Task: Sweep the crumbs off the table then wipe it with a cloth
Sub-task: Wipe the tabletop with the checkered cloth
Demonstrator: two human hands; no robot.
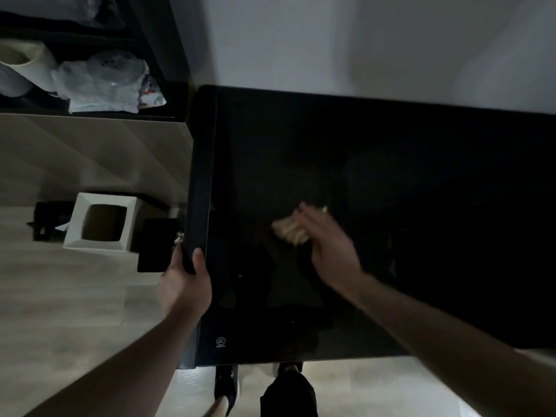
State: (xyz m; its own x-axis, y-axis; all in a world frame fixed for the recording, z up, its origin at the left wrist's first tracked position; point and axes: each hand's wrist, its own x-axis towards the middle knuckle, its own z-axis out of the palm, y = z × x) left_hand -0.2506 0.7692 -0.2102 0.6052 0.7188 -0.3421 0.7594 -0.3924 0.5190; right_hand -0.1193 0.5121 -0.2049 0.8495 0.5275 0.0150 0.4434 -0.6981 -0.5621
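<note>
A glossy black table (391, 176) fills the middle and right of the head view. My left hand (185, 284) grips the table's left edge, thumb on top and fingers under the rim. My right hand (328, 242) is over the table's middle, blurred, holding a pale beige cloth (290, 231) against the surface. Crumbs cannot be made out on the dark top.
A white square bin (102, 222) with an open top stands on the floor left of the table, a flat black object (156, 245) beside it. A dark shelf unit (90, 70) at upper left holds paper rolls and plastic bags. My feet (225, 386) show below the front edge.
</note>
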